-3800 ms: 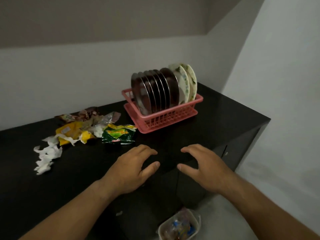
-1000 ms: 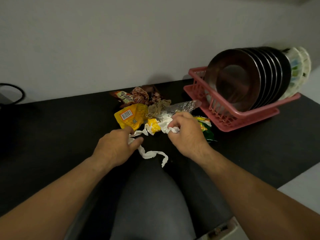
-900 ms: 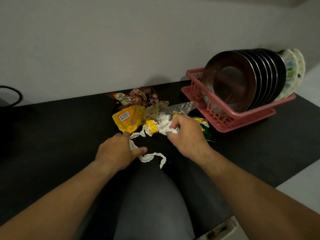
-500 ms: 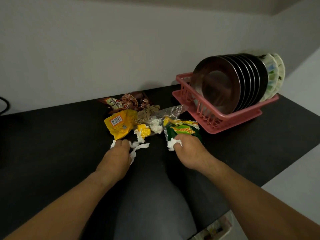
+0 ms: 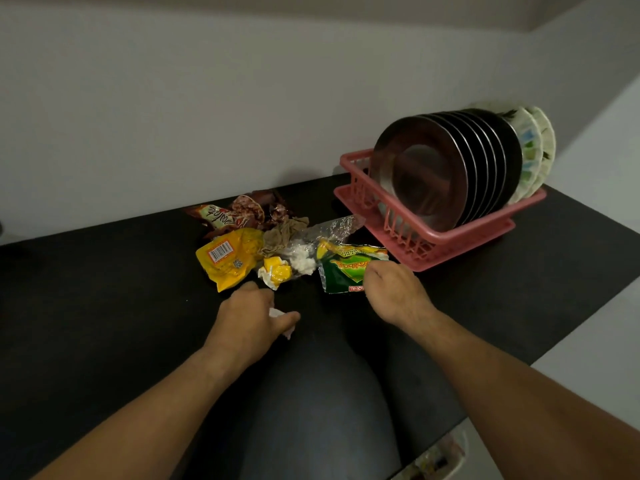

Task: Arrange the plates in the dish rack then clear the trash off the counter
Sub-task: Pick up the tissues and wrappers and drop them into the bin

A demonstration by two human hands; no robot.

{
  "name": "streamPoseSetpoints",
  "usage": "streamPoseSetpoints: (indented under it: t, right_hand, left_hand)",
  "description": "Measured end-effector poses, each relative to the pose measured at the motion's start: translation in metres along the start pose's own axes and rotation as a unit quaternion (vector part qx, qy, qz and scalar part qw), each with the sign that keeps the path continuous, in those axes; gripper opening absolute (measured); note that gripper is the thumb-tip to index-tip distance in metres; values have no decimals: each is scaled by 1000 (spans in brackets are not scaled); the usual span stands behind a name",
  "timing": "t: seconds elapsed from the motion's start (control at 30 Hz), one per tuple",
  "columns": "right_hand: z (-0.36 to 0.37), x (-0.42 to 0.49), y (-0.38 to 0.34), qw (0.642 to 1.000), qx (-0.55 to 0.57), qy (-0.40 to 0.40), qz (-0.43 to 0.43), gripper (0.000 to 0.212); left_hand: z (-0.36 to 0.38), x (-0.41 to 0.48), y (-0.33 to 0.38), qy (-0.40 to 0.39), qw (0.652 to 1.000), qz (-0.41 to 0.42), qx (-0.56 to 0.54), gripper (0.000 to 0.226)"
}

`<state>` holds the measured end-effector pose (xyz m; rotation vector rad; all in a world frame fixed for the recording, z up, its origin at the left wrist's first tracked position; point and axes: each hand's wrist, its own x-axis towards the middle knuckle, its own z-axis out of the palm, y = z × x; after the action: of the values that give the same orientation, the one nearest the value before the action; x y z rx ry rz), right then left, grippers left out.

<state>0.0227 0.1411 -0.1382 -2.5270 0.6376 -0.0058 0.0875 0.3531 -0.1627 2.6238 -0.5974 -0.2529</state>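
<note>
On the black counter (image 5: 104,306), the trash lies in a loose heap stretching left to right, just left of the rack. A brown snack wrapper (image 5: 228,213) lies farthest back. In front of it is a crumpled yellow packet (image 5: 225,258), barcode up, its long axis slanting from far right to near left. The left hand (image 5: 247,320) rests near it, fingers curled round a white tissue (image 5: 277,313) that peeks out beside the thumb. Next come a brownish paper wad (image 5: 282,233), a small yellow-and-white wrapper (image 5: 275,271), a tissue clump (image 5: 303,261) and clear plastic film (image 5: 332,226). A green packet (image 5: 346,271) lies flat, lengthwise left to right, its print upside down. The right hand (image 5: 394,292) covers its near right corner, fingers curled under; I cannot tell whether they pinch it. The pink dish rack (image 5: 433,237) angles towards the far right, with steel plates (image 5: 433,171) on edge facing left and patterned plates (image 5: 533,150) behind.
</note>
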Motion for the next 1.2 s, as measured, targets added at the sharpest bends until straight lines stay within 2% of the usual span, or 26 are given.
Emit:
streamPoseSetpoints:
  t: [0.07, 0.17, 0.27, 0.37, 0.47, 0.53, 0.6, 0.7, 0.83, 0.9, 1.03, 1.13, 1.2]
  right_hand:
    - [1, 7, 1, 999, -40, 6, 6, 22]
    - [6, 19, 1, 996, -82, 14, -34, 30]
    - [14, 34, 2, 984, -154, -10, -85, 38]
    - [23, 41, 4, 975, -199, -11, -97, 44]
    - [34, 41, 9, 959, -269, -39, -85, 76]
    - [41, 38, 14, 948, -305, -37, -86, 85]
    - [47, 35, 20, 948, -305, -8, -93, 85]
    - [52, 33, 29, 950, -294, 18, -108, 80]
    - [53, 38, 37, 963, -254, -23, -84, 88]
    - [53, 36, 38, 966, -249, -17, -69, 91]
    - [55, 30, 42, 970, -237, 24, -54, 90]
    - [52, 24, 43, 968, -248, 3, -41, 91]
    - [51, 17, 42, 966, -254, -16, -40, 84]
  left_hand:
    - [1, 2, 4, -12, 999, 4, -30, 21]
    - [3, 4, 8, -34, 996, 10, -87, 9]
    - [2, 4, 10, -45, 994, 33, -94, 18]
    - [0, 6, 10, -28, 996, 43, -75, 21]
    - [-3, 6, 10, -21, 998, 32, -45, 33]
    - [-5, 6, 11, -15, 999, 23, -23, 41]
    - [-7, 6, 12, -23, 999, 9, -21, 43]
    - [-6, 7, 13, -48, 999, -5, -24, 35]
    - [-5, 8, 16, -63, 997, -11, -31, 26]
    - [-5, 8, 17, -66, 997, -10, -34, 24]
    - [-6, 7, 19, -65, 997, -9, -47, 23]
    - [-6, 5, 23, -60, 997, 0, -49, 22]
    - [-6, 5, 27, -49, 998, 9, -50, 24]
